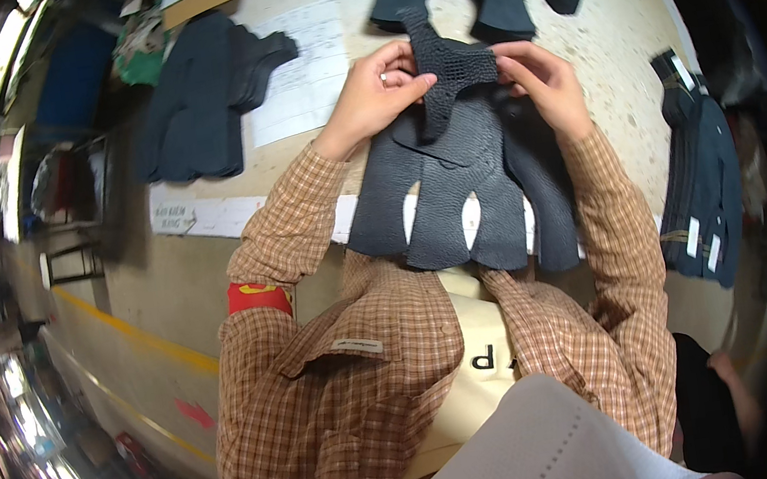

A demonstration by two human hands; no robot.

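Pebbled black leather piece (450, 68) up at centre top, grainy and faintly shiny, pinched between the left hand (378, 93) and the right hand (542, 80). Below it, a fan of dark grey leather cut pieces (456, 200), same coarse grain, matt with a soft sheen. Upper left of the frame, a stack of smoother dark pieces (189, 110), flatter in finish. Beside it, a plain white paper sheet (306, 74), matt. The tabletop (615, 40) is speckled beige, hard and smooth. Sleeves are woven checked cloth (303, 221), soft, orange-brown.
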